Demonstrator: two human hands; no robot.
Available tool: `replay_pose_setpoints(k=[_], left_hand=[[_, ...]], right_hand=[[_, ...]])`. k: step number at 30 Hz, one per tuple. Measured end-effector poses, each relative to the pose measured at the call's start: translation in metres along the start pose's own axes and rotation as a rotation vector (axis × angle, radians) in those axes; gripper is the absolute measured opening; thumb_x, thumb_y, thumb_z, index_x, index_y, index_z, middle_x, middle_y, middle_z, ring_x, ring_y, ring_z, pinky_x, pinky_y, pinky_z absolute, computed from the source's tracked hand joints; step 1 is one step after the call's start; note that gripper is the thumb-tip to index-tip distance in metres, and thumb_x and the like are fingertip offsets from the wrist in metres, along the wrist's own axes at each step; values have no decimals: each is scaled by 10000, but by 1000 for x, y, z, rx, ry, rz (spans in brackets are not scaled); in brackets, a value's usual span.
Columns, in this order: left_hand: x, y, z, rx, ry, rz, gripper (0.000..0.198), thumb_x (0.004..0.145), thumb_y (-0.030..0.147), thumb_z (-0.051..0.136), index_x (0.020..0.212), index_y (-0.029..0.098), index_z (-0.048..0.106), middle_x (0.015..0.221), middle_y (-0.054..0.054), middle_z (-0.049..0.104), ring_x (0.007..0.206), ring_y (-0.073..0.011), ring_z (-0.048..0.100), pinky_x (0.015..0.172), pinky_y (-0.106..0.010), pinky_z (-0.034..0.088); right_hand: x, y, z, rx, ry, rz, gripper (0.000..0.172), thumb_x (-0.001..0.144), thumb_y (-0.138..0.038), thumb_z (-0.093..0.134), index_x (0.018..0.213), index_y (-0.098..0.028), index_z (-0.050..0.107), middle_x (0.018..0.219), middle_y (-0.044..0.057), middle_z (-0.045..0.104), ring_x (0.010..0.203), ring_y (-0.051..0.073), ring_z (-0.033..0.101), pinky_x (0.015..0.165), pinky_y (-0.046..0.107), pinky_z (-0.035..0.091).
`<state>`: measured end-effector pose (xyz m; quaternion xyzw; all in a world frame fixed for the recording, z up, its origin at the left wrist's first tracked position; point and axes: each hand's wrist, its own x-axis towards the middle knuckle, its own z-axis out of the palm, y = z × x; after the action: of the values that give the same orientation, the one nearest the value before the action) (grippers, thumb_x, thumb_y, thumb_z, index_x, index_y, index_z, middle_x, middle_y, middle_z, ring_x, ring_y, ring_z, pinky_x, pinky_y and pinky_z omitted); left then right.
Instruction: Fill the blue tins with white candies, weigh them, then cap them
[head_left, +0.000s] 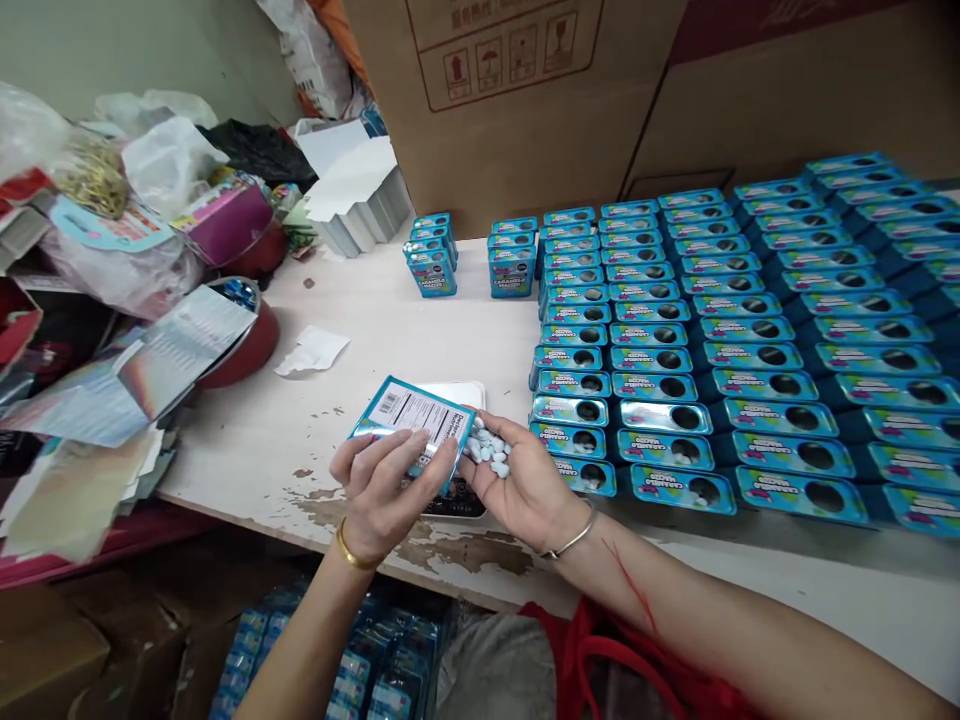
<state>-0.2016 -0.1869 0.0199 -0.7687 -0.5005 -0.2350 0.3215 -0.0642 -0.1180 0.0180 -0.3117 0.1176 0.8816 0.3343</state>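
My left hand [382, 490] grips a small blue tin [412, 418], tilted with its barcode label up, its mouth toward my right palm. My right hand [525, 480] is cupped palm up and holds several small white-blue candies [487, 450] that lie against the tin's edge. Both hands hover above a small scale [457, 497] with a white platform at the table's near edge. Just right of my right hand begin the rows of blue tins [675, 385], each with a round hole in its lid.
The white table [300, 430] has a chipped front edge. Two small stacks of tins [433, 255] stand at the back. Brown cartons [525, 100] rise behind. Bags, cards and a red bowl [240, 340] pile up at left. More blue tins [375, 660] lie under the table.
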Motion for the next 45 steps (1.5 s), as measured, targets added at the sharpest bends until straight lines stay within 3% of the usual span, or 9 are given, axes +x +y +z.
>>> replay_pose_setpoints(k=[12, 18, 22, 27, 31, 34, 38, 45], left_hand=[[-13, -2, 7, -244, -12, -242, 409, 748, 159, 662, 1125, 303, 597, 1003, -52, 605, 945, -217, 559, 857, -403, 405], [-23, -6, 28, -756, 3, -789, 449, 721, 198, 721, 1124, 245, 529, 1027, -38, 559, 934, -169, 568, 797, -305, 487], [-39, -15, 51, -994, -52, -978, 460, 672, 244, 768, 1066, 216, 532, 1002, -20, 572, 897, -147, 579, 798, -279, 490], [-49, -23, 64, -1147, -99, -1024, 461, 646, 232, 786, 1043, 220, 552, 992, -11, 581, 885, -135, 584, 813, -275, 495], [-52, -35, 58, -1290, -185, -965, 606, 676, 223, 756, 1221, 252, 493, 1153, -69, 583, 1040, -188, 575, 920, -354, 479], [-57, -49, 47, -1297, -62, -937, 622, 705, 278, 716, 1275, 257, 468, 1230, -99, 562, 1164, -222, 521, 1022, -411, 412], [-66, -60, 28, -1183, 149, -1029, 443, 749, 328, 642, 1175, 231, 565, 1100, -81, 612, 1040, -187, 580, 980, -375, 442], [-78, -60, 15, -1137, 169, -1101, 360, 742, 318, 660, 1077, 187, 628, 966, -72, 645, 913, -170, 608, 877, -340, 490]], right_hand=[[-1, -2, -3, -35, -8, -19, 163, 853, -86, 473, 854, -85, 636, 818, 82, 723, 770, 137, 687, 834, 282, 561], [-14, -13, -13, -97, 43, -69, 161, 845, -110, 509, 942, -68, 631, 878, 121, 726, 899, 200, 695, 876, 317, 552], [-30, -26, -17, -139, 58, -87, 200, 854, -125, 500, 996, -48, 619, 1009, 181, 704, 1033, 262, 649, 902, 335, 542], [-47, -30, -23, -203, 93, 0, 241, 858, -132, 500, 1047, -33, 612, 1061, 201, 688, 1064, 280, 628, 896, 333, 546], [-54, -22, -42, -298, 96, 185, 255, 845, -139, 524, 1044, -13, 622, 1055, 220, 687, 1052, 293, 632, 867, 325, 558], [-55, -15, -63, -358, 119, 308, 264, 832, -145, 547, 1040, -4, 628, 1063, 235, 681, 1034, 296, 642, 855, 326, 561], [-55, -9, -84, -394, 131, 388, 262, 819, -150, 570, 1031, -10, 635, 1080, 240, 673, 1036, 283, 645, 869, 319, 552], [-55, -8, -87, -406, 125, 390, 263, 812, -151, 578, 1027, -10, 632, 1086, 239, 671, 1037, 275, 646, 874, 312, 547]])
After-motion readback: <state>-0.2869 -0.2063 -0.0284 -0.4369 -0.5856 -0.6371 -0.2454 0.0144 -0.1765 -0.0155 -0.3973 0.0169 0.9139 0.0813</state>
